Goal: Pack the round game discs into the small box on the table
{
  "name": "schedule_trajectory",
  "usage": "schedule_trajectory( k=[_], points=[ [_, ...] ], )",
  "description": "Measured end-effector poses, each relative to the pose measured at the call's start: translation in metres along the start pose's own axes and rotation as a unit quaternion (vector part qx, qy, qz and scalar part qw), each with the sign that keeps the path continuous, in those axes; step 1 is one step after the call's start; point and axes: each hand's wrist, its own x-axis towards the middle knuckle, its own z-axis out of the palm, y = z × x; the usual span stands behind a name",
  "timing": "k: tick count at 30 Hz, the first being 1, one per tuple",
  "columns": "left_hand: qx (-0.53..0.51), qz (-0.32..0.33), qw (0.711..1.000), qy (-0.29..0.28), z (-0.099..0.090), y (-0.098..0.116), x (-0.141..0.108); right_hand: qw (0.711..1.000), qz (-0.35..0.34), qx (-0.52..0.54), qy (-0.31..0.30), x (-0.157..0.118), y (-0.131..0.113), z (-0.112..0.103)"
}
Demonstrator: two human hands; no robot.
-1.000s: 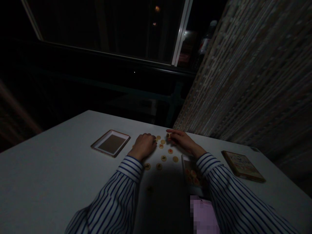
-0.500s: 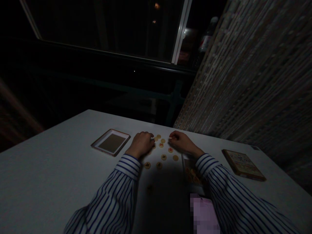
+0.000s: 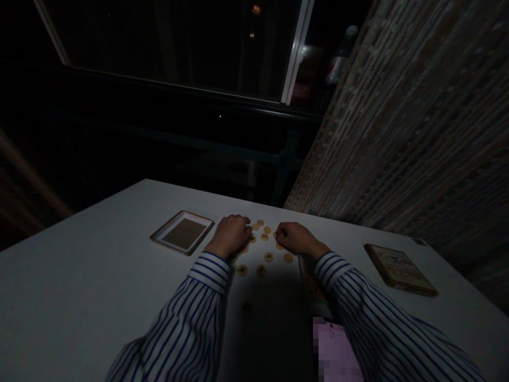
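Observation:
Several round wooden xiangqi pieces (image 3: 269, 257) lie loosely on the white table between my hands; some show black or red characters and others are plain side up. My left hand (image 3: 231, 235) rests palm down at their left edge, fingers bent and tips apart, partly covering nearby pieces. On the right, my right hand (image 3: 297, 239) has its fingers pinched together at a pale piece (image 3: 275, 234), which is mostly hidden by the fingertips. A red-marked piece (image 3: 279, 246) lies just under that hand. Beneath my right wrist is an open box (image 3: 308, 278) with more pieces, dim in shadow.
A shallow tray-like lid (image 3: 159, 237) lies to the left on the white table (image 3: 99, 276). To the right is a flat box with a picture (image 3: 400, 269). A pink pixelated object (image 3: 338, 353) is near my right forearm. A string curtain (image 3: 397, 116) hangs at the right.
My right hand has moved slightly down and toward me, and its fingers have closed at a piece. My left hand has stayed nearly in place.

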Motion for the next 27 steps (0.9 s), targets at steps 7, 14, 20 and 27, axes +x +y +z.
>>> schedule_trajectory(
  k=[7,14,20,27],
  points=[
    [0.019,-0.009,1.000,0.017,-0.001,-0.002,0.000,1.000,-0.006,-0.007,0.010,0.006,-0.002,-0.005],
    [0.027,-0.013,0.999,0.026,-0.002,-0.005,-0.001,0.999,-0.030,-0.013,0.021,0.031,-0.021,-0.003],
    [0.020,-0.009,0.999,0.038,-0.001,-0.006,-0.001,1.000,-0.013,-0.018,-0.010,0.055,-0.032,0.004],
    [0.010,-0.018,0.999,0.036,0.000,-0.009,0.002,0.999,0.001,-0.031,-0.044,0.068,-0.030,0.005]
  ],
)
